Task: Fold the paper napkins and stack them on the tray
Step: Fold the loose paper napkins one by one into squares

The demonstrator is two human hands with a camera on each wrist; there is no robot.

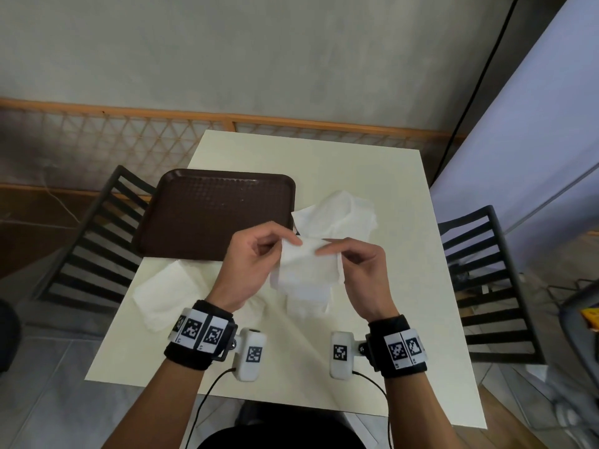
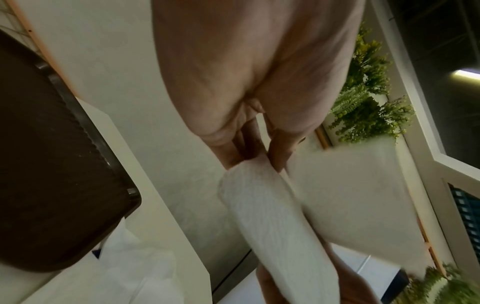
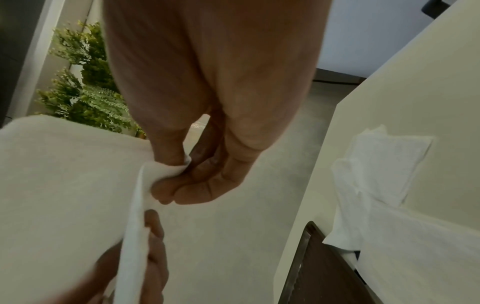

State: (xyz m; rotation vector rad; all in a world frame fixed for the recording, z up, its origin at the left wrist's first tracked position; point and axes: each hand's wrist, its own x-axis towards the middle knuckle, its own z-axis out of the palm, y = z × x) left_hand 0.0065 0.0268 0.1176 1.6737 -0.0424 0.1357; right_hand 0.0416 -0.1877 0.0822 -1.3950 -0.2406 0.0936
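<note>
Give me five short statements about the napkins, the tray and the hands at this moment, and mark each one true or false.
1. Both hands pinch the same napkin. True: the left hand and the right hand hold the held napkin by its top edge, above the table.
2. The tray already holds a stack of folded napkins. False: nothing lies on the brown tray.
3. The tray lies on the person's left side of the table. True.
4. All the other napkins lie to the left of the hands. False: loose napkins also lie at right, beyond the hands.
5. The held napkin lies pressed flat on the table. False: it hangs from the fingers.
</note>
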